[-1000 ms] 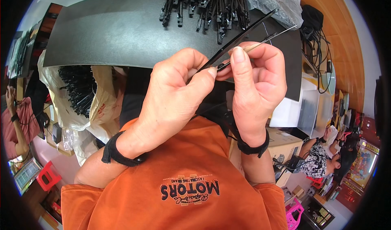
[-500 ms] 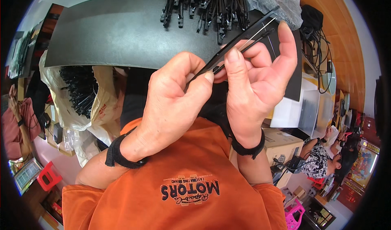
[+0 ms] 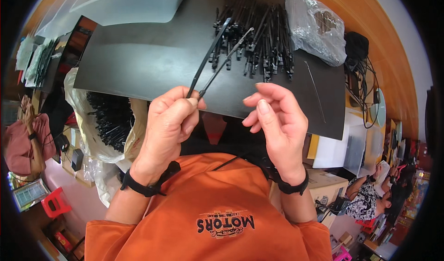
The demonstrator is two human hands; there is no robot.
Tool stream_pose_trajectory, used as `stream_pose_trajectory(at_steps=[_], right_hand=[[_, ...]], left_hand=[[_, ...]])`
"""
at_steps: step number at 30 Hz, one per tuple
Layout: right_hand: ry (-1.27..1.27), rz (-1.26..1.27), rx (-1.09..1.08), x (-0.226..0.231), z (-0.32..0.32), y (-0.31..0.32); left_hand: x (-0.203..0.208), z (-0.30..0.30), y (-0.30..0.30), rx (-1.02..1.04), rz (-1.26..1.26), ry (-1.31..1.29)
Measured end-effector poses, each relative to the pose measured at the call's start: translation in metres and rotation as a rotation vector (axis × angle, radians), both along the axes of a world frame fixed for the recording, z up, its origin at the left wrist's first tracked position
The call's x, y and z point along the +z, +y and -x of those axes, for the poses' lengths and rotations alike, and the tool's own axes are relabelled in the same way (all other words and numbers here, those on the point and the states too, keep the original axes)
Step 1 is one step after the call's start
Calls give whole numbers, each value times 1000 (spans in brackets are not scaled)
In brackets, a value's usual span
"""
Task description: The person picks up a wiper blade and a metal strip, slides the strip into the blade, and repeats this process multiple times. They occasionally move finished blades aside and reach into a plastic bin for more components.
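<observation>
My left hand (image 3: 169,117) pinches the near end of a black V-shaped part (image 3: 204,72) made of a flat strip and a thin rod with a small looped tip. The two slim arms spread apart, pointing up and away over the black tabletop. Beside it to the right, my right hand (image 3: 282,127) holds nothing; its thumb and bent fingers are apart. A pile of similar slender black parts (image 3: 259,39) lies on the tabletop beyond both hands. Right of that pile a thin metal wire (image 3: 315,92) rests on the surface.
A black tabletop (image 3: 134,53) spans the front. At its far right sits a clear plastic bag (image 3: 319,27) of thin pieces; a translucent bin (image 3: 129,6) stands far left. Below the left edge hangs a bag (image 3: 76,92) of black parts. Black cables (image 3: 365,76) and a carton (image 3: 326,182) are right.
My right hand has let go of the black part and moved apart from my left hand. The left hand now holds it alone, more upright, with its two arms spread. The view has shifted.
</observation>
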State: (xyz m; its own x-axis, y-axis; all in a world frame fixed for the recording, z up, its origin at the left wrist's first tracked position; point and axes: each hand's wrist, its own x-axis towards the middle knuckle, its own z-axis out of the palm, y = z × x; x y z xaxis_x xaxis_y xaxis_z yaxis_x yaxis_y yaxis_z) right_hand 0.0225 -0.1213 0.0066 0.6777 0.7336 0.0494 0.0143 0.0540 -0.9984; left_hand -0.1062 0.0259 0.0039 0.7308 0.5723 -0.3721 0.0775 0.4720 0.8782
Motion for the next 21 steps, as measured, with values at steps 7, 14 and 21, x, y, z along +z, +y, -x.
stream_pose_trajectory(at_steps=[7,14,21], right_hand=[[114,-25,109,0,-5,38],[192,-42,61,-6,-5,48],[209,33,120,-5,-8,36]], left_hand=[[5,-4,-4,-94,105,-69],[4,-8,-6,-107,25,-89],[1,14,36,57,28,-78]])
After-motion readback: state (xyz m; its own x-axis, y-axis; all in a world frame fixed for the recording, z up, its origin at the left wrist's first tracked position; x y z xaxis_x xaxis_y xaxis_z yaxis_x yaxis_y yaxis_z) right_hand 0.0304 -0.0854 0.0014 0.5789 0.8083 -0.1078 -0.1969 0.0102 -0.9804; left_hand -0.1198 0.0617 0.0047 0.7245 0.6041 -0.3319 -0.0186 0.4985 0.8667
